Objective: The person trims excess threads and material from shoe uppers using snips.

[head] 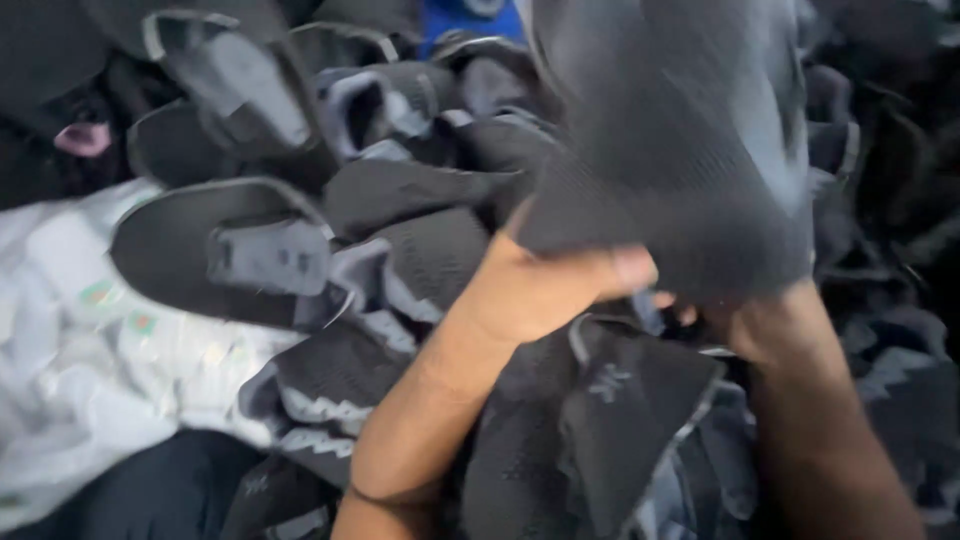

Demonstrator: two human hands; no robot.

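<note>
hands: left hand closed, thumb pressed over the lower edge of a dark grey knit shoe upper; right hand mostly hidden under that same edge, seemingly gripping it, fingers not visible. upper raised above the heap, hanging limp; judged light, soft, floppy, not slippery, best pinched at a bound rim. below and around: pile of black and grey knit uppers, some with pale-trimmed edges. far left: white printed cloth; top: blue patch
</note>
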